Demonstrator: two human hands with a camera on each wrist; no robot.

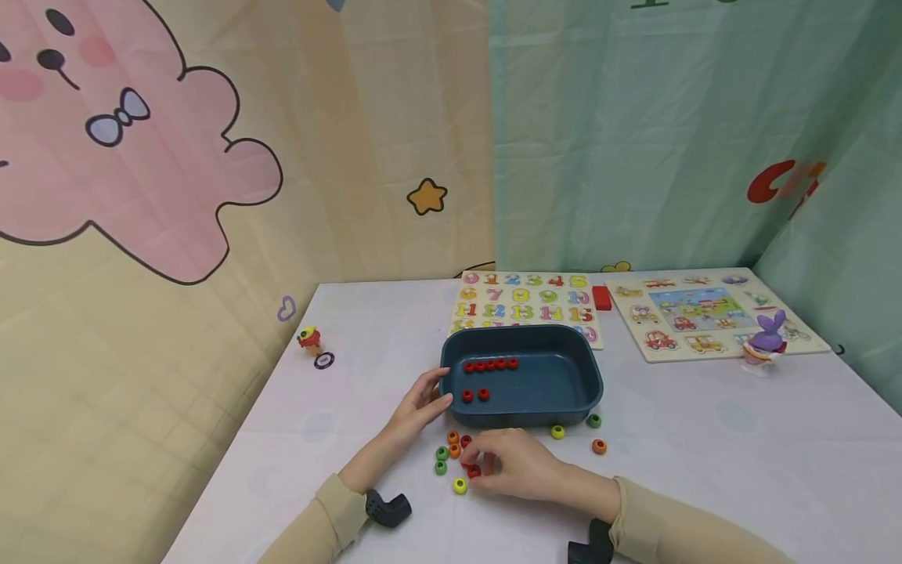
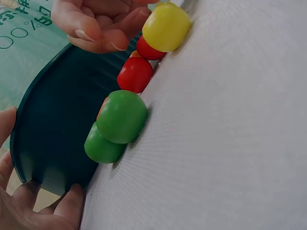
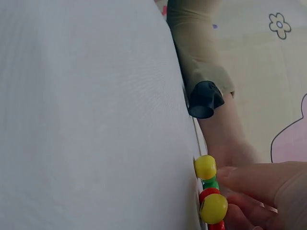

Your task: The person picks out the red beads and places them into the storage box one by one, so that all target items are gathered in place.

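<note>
A dark blue rectangular tray holds several red beads in a row, with two more red beads nearer its front. My left hand grips the tray's left end, its thumb near the front corner. In front of the tray, my right hand reaches down with bent fingers and thumb apart around a red bead on the table. Another red bead lies just behind. Close by are orange beads, green beads and a yellow bead.
Right of my right hand lie a yellow bead, a green bead and an orange bead. Behind the tray are a number board, a red block and a picture board. Small toys stand left and right.
</note>
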